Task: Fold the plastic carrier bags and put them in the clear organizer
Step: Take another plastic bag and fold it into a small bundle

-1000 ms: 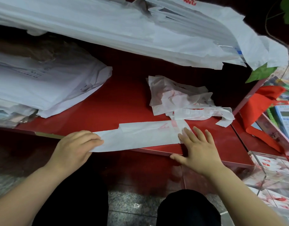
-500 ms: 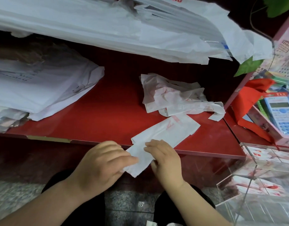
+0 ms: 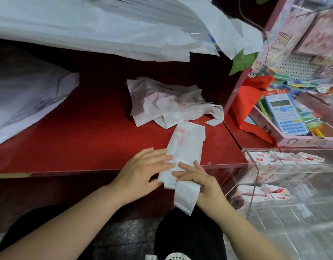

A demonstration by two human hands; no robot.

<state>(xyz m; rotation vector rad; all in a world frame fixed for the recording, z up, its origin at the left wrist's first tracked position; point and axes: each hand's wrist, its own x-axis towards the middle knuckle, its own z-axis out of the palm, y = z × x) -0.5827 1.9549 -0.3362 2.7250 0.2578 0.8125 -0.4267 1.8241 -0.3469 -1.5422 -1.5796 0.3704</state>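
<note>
In the head view, the bag (image 3: 184, 147) is laid as a long strip over the shelf (image 3: 86, 132) edge. Its near end hangs off, probably so it can be turned up into a fold. It is pressed flat by the left hand (image 3: 141, 171), fingers straight, and by the right hand (image 3: 199, 182), fingers also straight and thumb hidden. The organizer (image 3: 302, 177) is kept just to the right, within reach.

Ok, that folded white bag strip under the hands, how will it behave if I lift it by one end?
Probably floppy: the bag strip droops where its near end overhangs the red shelf. Likely very light, being thin film. Its folds may spring open once let go, judging by the crumpled pile behind.
</note>
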